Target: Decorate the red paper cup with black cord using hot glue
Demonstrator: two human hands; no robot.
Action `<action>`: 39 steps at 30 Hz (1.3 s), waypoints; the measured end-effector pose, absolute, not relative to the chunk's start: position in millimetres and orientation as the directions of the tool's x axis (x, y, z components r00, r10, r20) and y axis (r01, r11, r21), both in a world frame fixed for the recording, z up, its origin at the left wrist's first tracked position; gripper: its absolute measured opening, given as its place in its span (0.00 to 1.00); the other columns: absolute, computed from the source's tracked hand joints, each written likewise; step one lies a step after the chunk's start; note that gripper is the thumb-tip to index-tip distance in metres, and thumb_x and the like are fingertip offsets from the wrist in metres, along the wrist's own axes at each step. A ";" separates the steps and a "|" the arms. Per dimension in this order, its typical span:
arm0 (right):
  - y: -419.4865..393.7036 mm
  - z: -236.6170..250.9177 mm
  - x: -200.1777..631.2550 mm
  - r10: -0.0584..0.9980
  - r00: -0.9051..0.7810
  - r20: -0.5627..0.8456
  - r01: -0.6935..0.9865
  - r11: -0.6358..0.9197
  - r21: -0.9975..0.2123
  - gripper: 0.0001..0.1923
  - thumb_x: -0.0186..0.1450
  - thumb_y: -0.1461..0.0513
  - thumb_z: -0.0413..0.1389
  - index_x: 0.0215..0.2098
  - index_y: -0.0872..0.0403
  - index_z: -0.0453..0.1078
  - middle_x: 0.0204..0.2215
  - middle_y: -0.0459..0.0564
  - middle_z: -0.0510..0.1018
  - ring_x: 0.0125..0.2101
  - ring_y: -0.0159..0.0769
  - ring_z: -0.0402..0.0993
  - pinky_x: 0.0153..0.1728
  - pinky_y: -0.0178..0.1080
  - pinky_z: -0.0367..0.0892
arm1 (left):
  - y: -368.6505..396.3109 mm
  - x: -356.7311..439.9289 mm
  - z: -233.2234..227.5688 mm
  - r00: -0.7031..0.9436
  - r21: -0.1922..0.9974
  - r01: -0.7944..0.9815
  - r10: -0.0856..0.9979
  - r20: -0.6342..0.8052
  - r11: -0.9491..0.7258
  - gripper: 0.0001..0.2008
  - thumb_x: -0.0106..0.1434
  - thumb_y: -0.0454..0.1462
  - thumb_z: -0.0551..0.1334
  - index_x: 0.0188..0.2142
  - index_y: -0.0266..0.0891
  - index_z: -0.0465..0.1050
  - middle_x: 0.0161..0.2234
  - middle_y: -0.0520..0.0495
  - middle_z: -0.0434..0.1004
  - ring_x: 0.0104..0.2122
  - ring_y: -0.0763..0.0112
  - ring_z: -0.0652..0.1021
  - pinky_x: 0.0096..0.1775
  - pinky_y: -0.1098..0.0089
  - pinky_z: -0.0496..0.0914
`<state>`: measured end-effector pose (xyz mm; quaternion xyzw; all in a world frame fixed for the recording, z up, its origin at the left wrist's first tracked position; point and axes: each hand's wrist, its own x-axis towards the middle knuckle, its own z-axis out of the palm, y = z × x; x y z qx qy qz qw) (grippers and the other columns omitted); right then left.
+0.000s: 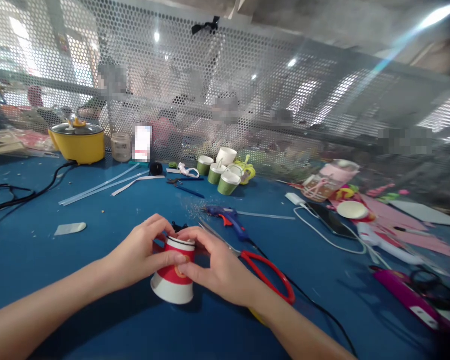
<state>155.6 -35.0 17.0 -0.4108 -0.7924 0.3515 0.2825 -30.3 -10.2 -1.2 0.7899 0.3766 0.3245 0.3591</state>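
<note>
Head view shows an upturned paper cup (174, 277) on the blue surface (97, 320), left hand (138, 257) and right hand (217, 267) clamping their fingers around its walls (light, thin and easily crushed, so best held low near the stiffer rim), red scissors (270, 277) just beside.

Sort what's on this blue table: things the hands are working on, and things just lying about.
In hand:
red and white paper cup, held upside down by left hand and right hand

Lying about:
red-handled scissors
blue glue gun
green cups
yellow pot
phone
</note>
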 end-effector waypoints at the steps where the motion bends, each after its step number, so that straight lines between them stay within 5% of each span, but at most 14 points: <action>1: -34.9 15.6 155.0 0.851 -0.499 0.163 0.444 0.413 -0.795 0.16 0.56 0.62 0.56 0.43 0.53 0.62 0.41 0.50 0.68 0.41 0.35 0.67 0.42 0.38 0.64 | -9.0 -32.1 0.4 0.525 0.773 0.373 0.804 0.280 -0.513 0.13 0.53 0.44 0.61 0.33 0.37 0.67 0.36 0.46 0.68 0.34 0.69 0.71 0.35 0.68 0.69; 6: -34.5 9.7 154.5 0.856 -0.483 0.185 0.437 0.419 -0.796 0.16 0.56 0.62 0.55 0.43 0.54 0.62 0.41 0.50 0.69 0.40 0.35 0.67 0.42 0.39 0.64 | -2.8 -39.8 6.9 0.597 0.677 0.319 0.695 0.400 -0.663 0.07 0.59 0.37 0.57 0.34 0.38 0.71 0.34 0.47 0.72 0.35 0.71 0.72 0.37 0.70 0.68; 20: -36.1 14.5 154.0 0.852 -0.487 0.193 0.460 0.438 -0.773 0.15 0.56 0.65 0.55 0.42 0.53 0.62 0.41 0.49 0.69 0.41 0.34 0.68 0.43 0.39 0.64 | -6.5 -38.9 10.2 0.628 0.366 0.362 0.514 0.584 -0.857 0.09 0.61 0.32 0.53 0.33 0.34 0.72 0.30 0.44 0.75 0.32 0.71 0.73 0.35 0.71 0.70; 28: -36.5 16.6 151.6 0.855 -0.485 0.186 0.479 0.437 -0.761 0.15 0.56 0.65 0.55 0.42 0.54 0.63 0.40 0.49 0.69 0.40 0.33 0.67 0.42 0.38 0.64 | -7.2 -38.5 9.5 0.634 0.352 0.369 0.510 0.582 -0.860 0.10 0.62 0.31 0.51 0.33 0.31 0.71 0.30 0.43 0.75 0.32 0.70 0.72 0.35 0.71 0.69; 34: -37.0 18.3 150.4 0.858 -0.476 0.191 0.482 0.436 -0.760 0.14 0.55 0.66 0.55 0.40 0.54 0.63 0.40 0.49 0.69 0.40 0.34 0.67 0.42 0.38 0.64 | -6.1 -41.5 13.6 0.659 0.462 0.373 0.580 0.479 -0.805 0.10 0.62 0.32 0.51 0.32 0.34 0.71 0.30 0.45 0.74 0.31 0.72 0.72 0.33 0.73 0.68; 39: -38.0 19.2 148.9 0.861 -0.474 0.184 0.498 0.434 -0.750 0.14 0.55 0.65 0.55 0.41 0.53 0.64 0.40 0.49 0.69 0.40 0.34 0.67 0.42 0.38 0.64 | -8.3 -40.7 15.3 0.671 0.388 0.403 0.556 0.491 -0.829 0.11 0.62 0.33 0.51 0.33 0.35 0.71 0.30 0.45 0.74 0.32 0.71 0.72 0.34 0.71 0.68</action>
